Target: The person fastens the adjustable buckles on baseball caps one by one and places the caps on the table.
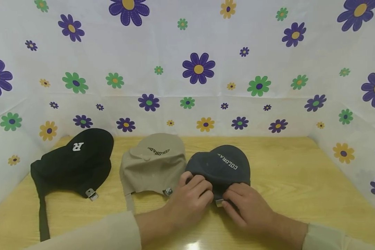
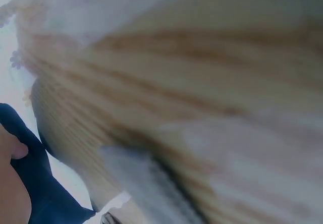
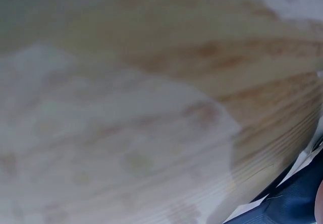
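Observation:
A navy cap (image 1: pixel 220 163) with white COLORADO lettering lies on the right of the row, its brim toward the back. At its near left edge my left hand (image 1: pixel 189 199) grips the fabric with curled fingers. My right hand (image 1: pixel 250 206) pinches the near right edge, its thumb beside a small metal buckle (image 1: pixel 219 202). Dark folds of the cap show between both hands. In the left wrist view the navy fabric (image 2: pixel 45 193) appears at lower left, against the fingers. The right wrist view catches only a corner of the navy cap (image 3: pixel 295 204) at lower right.
Left of the navy cap lies a beige cap (image 1: pixel 156 163) with dark lettering, its strap hanging forward. A black cap (image 1: pixel 81 166) with a white R is at far left, strap trailing over the wooden table (image 1: pixel 287 166). A flowered white cloth (image 1: pixel 168 45) surrounds the table's back and sides.

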`<state>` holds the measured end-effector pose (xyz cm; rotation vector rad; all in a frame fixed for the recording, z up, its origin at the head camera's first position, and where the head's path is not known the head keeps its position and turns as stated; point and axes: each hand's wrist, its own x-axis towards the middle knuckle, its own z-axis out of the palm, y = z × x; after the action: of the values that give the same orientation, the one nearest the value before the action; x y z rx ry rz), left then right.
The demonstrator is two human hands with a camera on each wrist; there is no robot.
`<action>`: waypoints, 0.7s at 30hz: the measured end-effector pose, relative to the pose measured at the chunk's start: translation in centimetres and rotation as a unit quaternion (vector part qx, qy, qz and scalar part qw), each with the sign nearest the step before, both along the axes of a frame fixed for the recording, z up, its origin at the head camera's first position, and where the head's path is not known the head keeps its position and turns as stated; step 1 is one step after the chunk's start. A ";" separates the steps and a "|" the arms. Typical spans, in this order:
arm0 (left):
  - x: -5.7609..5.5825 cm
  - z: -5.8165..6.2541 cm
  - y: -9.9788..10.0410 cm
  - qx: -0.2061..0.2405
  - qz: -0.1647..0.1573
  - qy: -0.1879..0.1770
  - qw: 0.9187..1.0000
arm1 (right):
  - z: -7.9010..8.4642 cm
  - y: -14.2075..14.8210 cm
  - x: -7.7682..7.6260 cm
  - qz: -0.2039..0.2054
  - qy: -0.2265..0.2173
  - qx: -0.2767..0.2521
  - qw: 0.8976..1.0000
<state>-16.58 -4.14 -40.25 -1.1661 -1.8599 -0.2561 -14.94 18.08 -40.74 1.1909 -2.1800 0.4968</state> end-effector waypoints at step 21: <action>0.0 -0.2 0.1 0.027 -0.004 -0.015 1.000 | 0.1 0.0 0.3 -0.042 -0.029 0.036 0.998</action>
<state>-16.58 -4.04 -40.46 -1.1379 -1.8632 -0.3275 -14.65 18.08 -40.64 1.1304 -2.3039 0.4253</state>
